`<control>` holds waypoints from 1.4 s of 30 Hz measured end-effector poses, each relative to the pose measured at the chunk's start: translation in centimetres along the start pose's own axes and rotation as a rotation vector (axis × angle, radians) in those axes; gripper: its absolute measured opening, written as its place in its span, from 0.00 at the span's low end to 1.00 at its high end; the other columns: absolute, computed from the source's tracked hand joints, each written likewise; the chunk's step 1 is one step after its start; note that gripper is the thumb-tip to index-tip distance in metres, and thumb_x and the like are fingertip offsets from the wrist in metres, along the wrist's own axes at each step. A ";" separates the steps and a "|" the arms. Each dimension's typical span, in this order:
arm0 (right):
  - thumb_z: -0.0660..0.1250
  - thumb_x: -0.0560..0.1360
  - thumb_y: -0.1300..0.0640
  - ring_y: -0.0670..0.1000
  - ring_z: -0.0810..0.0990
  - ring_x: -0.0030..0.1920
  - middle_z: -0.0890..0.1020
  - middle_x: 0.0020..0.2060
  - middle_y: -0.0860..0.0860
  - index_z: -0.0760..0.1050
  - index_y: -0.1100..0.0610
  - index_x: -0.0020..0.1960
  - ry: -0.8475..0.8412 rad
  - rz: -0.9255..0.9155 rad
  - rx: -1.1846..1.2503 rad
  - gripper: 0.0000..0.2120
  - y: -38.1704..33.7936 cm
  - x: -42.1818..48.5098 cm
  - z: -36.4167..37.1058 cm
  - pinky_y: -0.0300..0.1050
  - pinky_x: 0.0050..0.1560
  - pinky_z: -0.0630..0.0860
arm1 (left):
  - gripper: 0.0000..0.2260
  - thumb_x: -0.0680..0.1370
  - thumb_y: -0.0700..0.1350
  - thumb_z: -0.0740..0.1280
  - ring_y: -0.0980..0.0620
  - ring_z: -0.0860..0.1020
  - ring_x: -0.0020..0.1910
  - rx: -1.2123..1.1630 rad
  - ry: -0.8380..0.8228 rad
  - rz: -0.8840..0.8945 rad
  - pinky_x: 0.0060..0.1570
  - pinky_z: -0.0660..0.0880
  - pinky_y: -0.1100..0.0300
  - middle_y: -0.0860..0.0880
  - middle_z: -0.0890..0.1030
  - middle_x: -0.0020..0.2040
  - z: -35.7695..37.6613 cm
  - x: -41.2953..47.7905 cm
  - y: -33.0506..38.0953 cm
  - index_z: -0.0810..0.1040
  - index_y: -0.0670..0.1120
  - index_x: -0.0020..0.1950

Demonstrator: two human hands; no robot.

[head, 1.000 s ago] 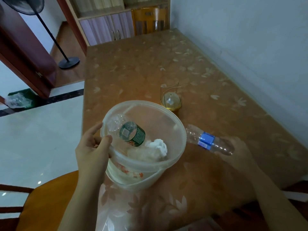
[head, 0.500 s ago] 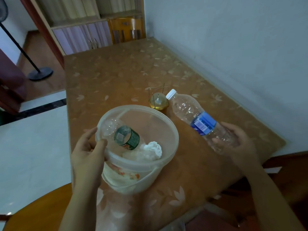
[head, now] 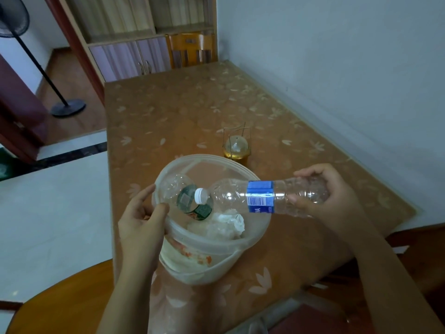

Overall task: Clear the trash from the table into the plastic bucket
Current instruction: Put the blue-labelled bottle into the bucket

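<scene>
We see the right hand (head: pixel 322 203) wrapped around a bottle (head: pixel 262 196), its cap over the bucket (head: pixel 245 244) near the table's (head: pixel 192 112) front edge; the left hand (head: pixel 142 220) pinches the bucket's rim.

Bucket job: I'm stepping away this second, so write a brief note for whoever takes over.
Left hand: gripping the bucket rim, steadying it on the table.
Right hand: holding the blue-label bottle by its base, cap end over the bucket mouth.
Done: green-label bottle and crumpled tissue already inside.
Left: drop the held bottle in. The small yellow jar behind the bucket stays on the table; unclear whether it is trash.
</scene>
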State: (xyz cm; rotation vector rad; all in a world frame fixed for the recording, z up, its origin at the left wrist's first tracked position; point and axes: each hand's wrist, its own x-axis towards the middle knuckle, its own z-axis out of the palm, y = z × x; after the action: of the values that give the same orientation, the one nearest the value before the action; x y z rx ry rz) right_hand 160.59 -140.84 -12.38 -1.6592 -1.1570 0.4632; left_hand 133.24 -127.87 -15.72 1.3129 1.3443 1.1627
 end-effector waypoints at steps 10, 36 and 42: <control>0.73 0.58 0.41 0.42 0.79 0.49 0.80 0.47 0.42 0.71 0.39 0.46 -0.130 -0.069 -0.026 0.19 -2.1 0.4 3.7 0.43 0.46 0.78 | 0.15 0.71 0.45 0.69 0.44 0.80 0.38 -0.005 -0.011 0.040 0.34 0.81 0.49 0.49 0.80 0.35 -1.0 0.0 0.3 0.78 0.63 0.51; 0.69 0.55 0.37 0.47 0.72 0.62 0.71 0.64 0.49 0.62 0.49 0.68 -0.105 0.271 0.100 0.44 -0.5 -1.7 6.1 0.47 0.63 0.70 | 0.15 0.71 0.43 0.69 0.48 0.82 0.38 -0.204 0.012 -0.026 0.33 0.80 0.55 0.56 0.81 0.36 -1.5 1.2 -0.8 0.79 0.65 0.48; 0.72 0.66 0.54 0.32 0.77 0.48 0.77 0.52 0.40 0.66 0.48 0.62 -0.022 0.286 0.212 0.27 -0.8 -3.1 8.1 0.28 0.43 0.75 | 0.16 0.72 0.41 0.67 0.55 0.82 0.35 -0.206 -0.040 -0.063 0.32 0.80 0.57 0.62 0.81 0.35 -3.2 0.8 -2.1 0.78 0.59 0.55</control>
State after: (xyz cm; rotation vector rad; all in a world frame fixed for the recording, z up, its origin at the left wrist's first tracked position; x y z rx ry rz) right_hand 152.70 -139.30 -15.64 -1.6408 -0.8553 0.7603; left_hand 129.75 -127.14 -17.30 1.1328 1.1943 1.1919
